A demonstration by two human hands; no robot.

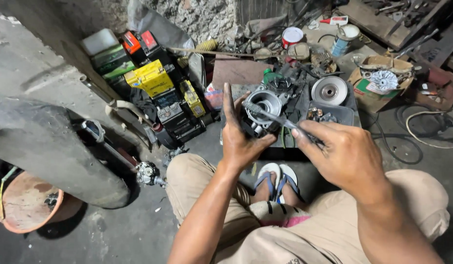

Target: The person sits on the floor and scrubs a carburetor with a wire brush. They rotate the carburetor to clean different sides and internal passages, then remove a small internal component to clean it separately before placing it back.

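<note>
While the left hand [241,137] grips one metal engine part [262,105], the right hand [341,154] pinches one thin tool [273,116].

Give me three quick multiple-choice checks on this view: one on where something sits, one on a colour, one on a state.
1. Where is the round silver pulley disc?
A. Beyond the right hand, by the dark tray
B. In the orange basin
C. On the person's knee

2. What colour is the topmost box of the battery stack?
A. Blue
B. Yellow
C. White

3. How is the metal carburettor body held?
A. Lying loose on the floor
B. Gripped in the left hand
C. Clamped in a vice

Answers: 1 A, the disc lies past the right hand beside the tray. 2 B, its top is bright yellow. 3 B, the left hand wraps it while the right hand pokes a thin tool in.
</note>
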